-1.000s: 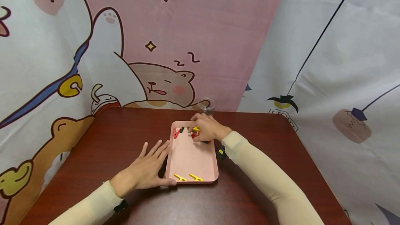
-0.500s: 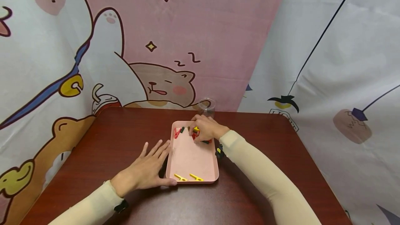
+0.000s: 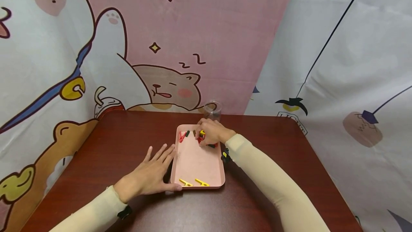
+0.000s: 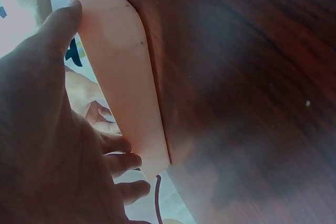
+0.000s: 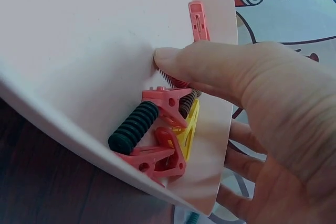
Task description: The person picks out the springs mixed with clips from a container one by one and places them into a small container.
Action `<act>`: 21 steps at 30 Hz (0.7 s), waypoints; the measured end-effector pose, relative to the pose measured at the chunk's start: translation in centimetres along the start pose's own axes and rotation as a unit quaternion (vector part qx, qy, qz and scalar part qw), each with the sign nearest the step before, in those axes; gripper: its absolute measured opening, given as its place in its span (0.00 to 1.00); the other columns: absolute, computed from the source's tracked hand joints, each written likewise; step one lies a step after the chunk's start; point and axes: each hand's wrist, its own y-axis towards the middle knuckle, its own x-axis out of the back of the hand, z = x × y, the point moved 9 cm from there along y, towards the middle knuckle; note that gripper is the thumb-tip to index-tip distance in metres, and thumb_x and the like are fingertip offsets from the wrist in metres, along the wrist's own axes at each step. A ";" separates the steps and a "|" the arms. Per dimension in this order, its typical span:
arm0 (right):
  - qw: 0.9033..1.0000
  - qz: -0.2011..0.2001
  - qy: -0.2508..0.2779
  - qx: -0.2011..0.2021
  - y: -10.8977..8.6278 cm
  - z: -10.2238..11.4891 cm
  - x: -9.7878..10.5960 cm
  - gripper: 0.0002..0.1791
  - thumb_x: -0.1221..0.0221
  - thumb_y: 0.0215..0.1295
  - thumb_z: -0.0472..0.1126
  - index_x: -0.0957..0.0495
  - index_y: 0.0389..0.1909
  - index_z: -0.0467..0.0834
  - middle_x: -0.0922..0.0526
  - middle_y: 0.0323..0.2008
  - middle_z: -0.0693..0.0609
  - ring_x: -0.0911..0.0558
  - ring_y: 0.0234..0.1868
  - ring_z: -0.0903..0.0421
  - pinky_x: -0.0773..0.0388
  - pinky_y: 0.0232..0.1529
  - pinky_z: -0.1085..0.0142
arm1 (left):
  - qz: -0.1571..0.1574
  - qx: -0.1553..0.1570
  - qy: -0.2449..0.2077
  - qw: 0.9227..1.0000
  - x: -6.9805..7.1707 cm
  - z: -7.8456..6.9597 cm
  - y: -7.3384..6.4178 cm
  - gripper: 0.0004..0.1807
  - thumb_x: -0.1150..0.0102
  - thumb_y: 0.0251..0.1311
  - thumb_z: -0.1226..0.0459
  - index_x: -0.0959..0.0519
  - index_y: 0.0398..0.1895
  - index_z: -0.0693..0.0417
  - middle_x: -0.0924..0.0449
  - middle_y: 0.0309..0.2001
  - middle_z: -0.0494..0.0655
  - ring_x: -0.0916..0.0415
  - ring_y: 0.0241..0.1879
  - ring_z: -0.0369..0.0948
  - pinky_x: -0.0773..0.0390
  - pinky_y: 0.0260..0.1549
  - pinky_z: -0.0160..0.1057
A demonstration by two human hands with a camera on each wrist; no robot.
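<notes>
My left hand lies with fingers spread along the left side of a pink tray, thumb at its near corner. In the left wrist view its fingertips meet the tray's wall. At the tray's far right, my right hand reaches in with bent fingers; its thumb and a finger pinch a red ribbed piece, partly hidden by the thumb. Beside it lie red plastic clips, a dark green ribbed cylinder, a brown ribbed piece and a yellow clip.
Two yellow clips lie along the tray's near edge. A red clip and a small green piece sit in its far left corner. Behind the tray stands a clear plastic jar near the back edge of the brown table.
My right hand has shifted very slightly to the right over the clips, its forearm drawing a little nearer. The left hand and the tray have stayed in place.
</notes>
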 end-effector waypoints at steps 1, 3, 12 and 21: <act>1.000 -0.001 -0.001 0.000 0.0 0.0 0.0 0.16 0.15 0.66 0.51 0.02 0.52 0.56 0.18 0.77 0.46 0.21 0.80 0.39 0.23 0.79 0.30 | 0.000 0.000 0.001 1.000 0.0 0.0 0.0 0.75 0.39 0.64 0.15 0.44 0.96 0.58 0.50 0.97 0.57 0.52 0.97 0.63 0.52 0.87 0.85; 1.000 -0.001 0.000 0.000 0.1 -0.1 -0.1 0.15 0.15 0.66 0.51 0.02 0.52 0.56 0.18 0.78 0.46 0.21 0.80 0.39 0.23 0.79 0.30 | 0.000 0.001 0.003 1.000 0.0 0.0 0.0 0.75 0.39 0.64 0.15 0.44 0.96 0.58 0.50 0.98 0.57 0.52 0.97 0.63 0.52 0.88 0.85; 1.000 -0.005 0.006 -0.001 0.0 -0.2 -0.1 0.16 0.15 0.66 0.52 0.03 0.52 0.56 0.19 0.79 0.46 0.21 0.81 0.39 0.24 0.79 0.30 | -0.004 0.000 0.007 1.000 -0.1 0.1 0.0 0.75 0.39 0.64 0.15 0.44 0.96 0.59 0.50 0.98 0.56 0.51 0.96 0.63 0.51 0.87 0.85; 1.000 -0.016 0.000 0.009 -0.1 0.1 0.4 0.17 0.15 0.66 0.53 0.03 0.53 0.57 0.19 0.79 0.46 0.21 0.80 0.41 0.21 0.77 0.32 | -0.006 -0.001 0.007 1.000 -0.1 0.1 0.0 0.75 0.39 0.63 0.15 0.43 0.96 0.58 0.49 0.97 0.57 0.52 0.97 0.63 0.52 0.87 0.85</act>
